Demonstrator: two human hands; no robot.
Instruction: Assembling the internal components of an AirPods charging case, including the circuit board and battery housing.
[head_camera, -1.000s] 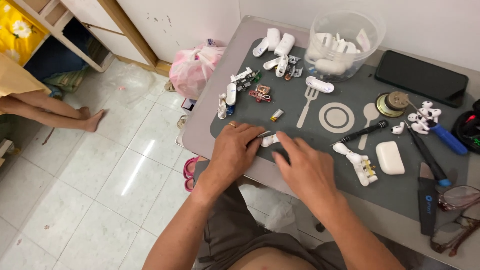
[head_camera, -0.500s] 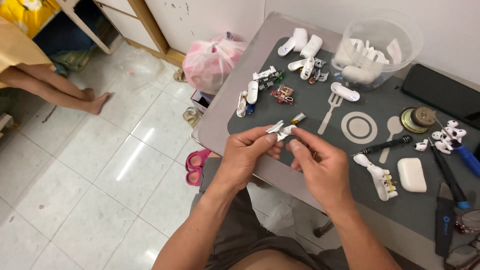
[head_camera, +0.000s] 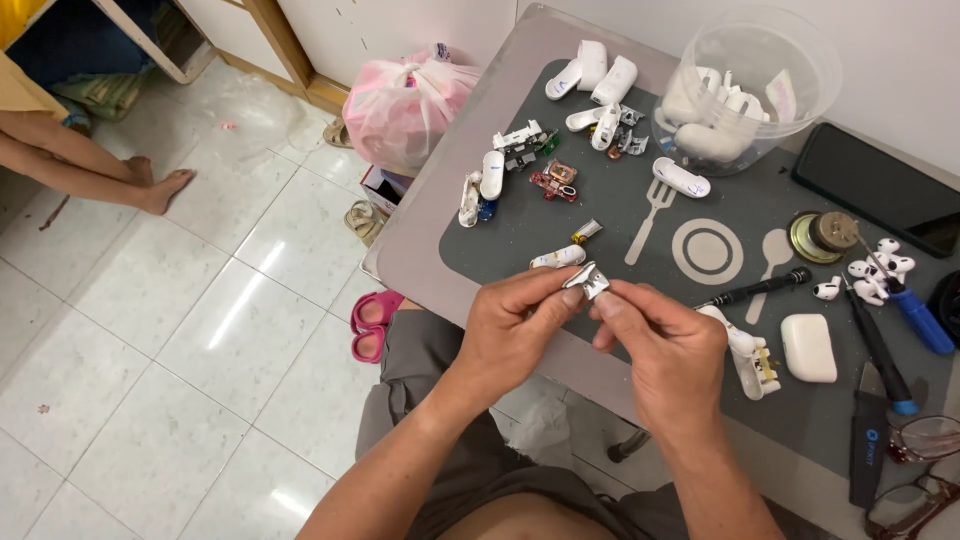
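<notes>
Fingers of the left hand (head_camera: 515, 330) and right hand (head_camera: 655, 345) are pinching a small white-and-metal part (head_camera: 585, 280) from both sides, holding it raised above the grey mat (head_camera: 600, 215), likely for a closer look. Beyond, a dismantled white shell piece (head_camera: 557, 258) is lying loose, and further back a clear plastic tub (head_camera: 745, 90) is keeping more white pieces together.

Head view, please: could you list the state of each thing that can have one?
Left hand: pinching the small white part.
Right hand: pinching the same part.
Small white part: held above the table edge.
Clear tub: lidless, holding white pieces.
White case: closed, on the mat.
Pink bag: knotted shut, on the floor.
</notes>
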